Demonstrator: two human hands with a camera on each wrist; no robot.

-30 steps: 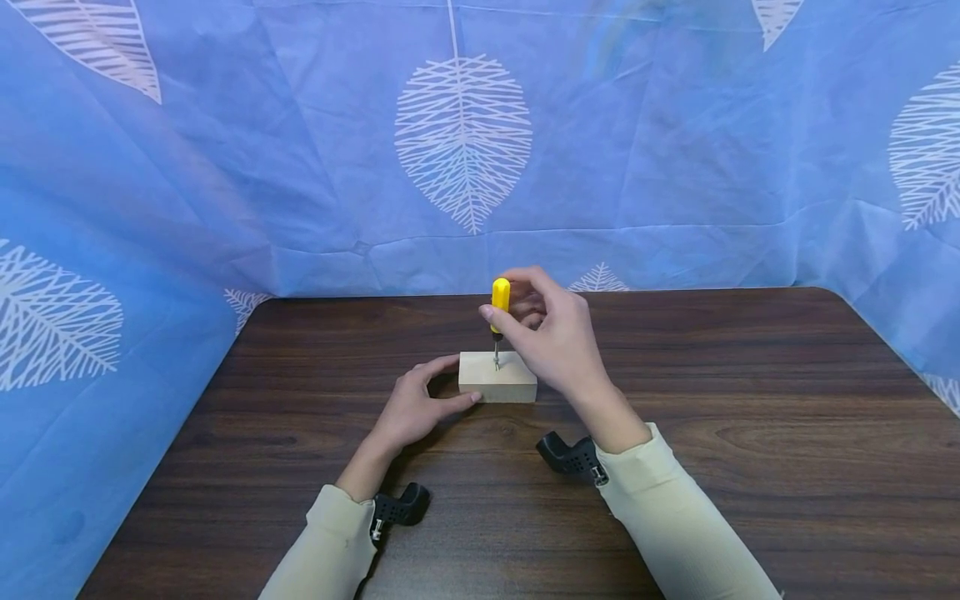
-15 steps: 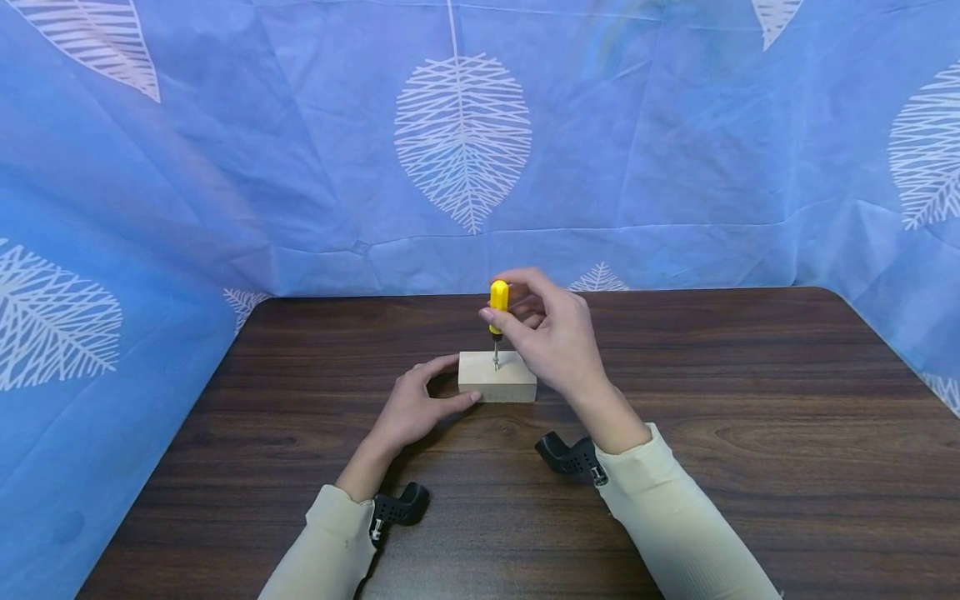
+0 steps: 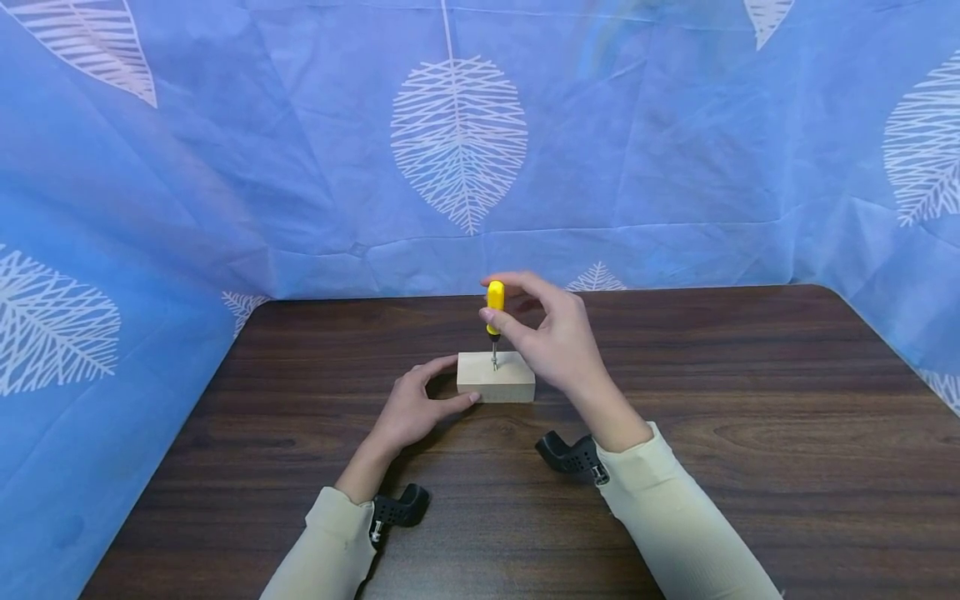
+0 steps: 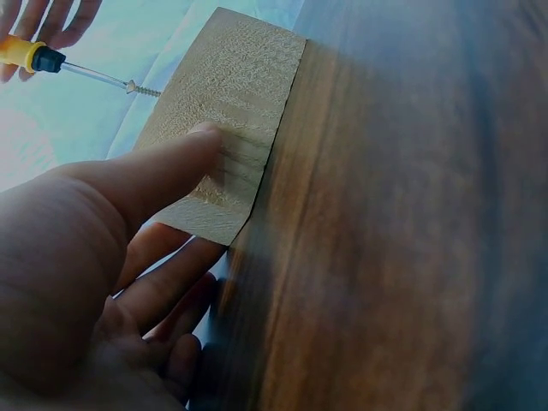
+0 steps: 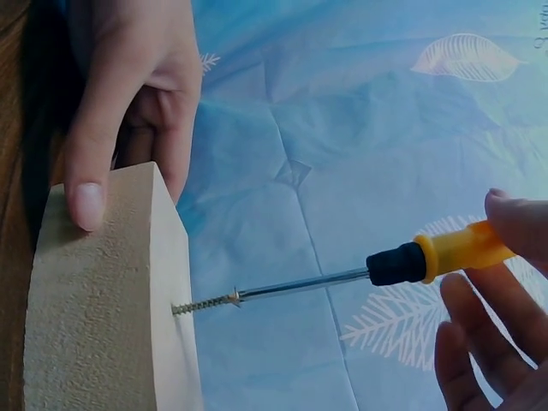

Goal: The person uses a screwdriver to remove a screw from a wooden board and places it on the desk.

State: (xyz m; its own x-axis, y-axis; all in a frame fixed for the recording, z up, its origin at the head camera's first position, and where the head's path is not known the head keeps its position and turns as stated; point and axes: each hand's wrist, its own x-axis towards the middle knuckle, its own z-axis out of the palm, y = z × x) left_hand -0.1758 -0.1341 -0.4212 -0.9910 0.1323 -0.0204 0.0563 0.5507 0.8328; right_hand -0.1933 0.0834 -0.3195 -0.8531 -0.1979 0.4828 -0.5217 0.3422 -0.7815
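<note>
A pale wooden block [image 3: 510, 385] lies flat on the dark table. My left hand [image 3: 411, 408] grips its left end, thumb on the near side and fingers round the far side. A screw [image 5: 205, 304] stands upright in the block's top face, its tip in the wood and much of its thread showing. The screwdriver [image 3: 495, 310], with a yellow handle and black collar, is upright with its tip on the screw head. My right hand [image 3: 551, 333] holds the handle between thumb and fingers. In the left wrist view, the left thumb [image 4: 184, 163] presses the block's side.
The wood-grain table [image 3: 720, 433] reaches out on both sides of the block. A blue cloth with white leaf patterns [image 3: 322, 150] hangs behind and to the sides. Black wrist cameras [image 3: 566, 454] are fixed at both sleeve cuffs.
The right fingers have shifted round the screwdriver handle, the forefinger reaching further left over its top. The handle leans slightly further left. The left hand and block stay in place.
</note>
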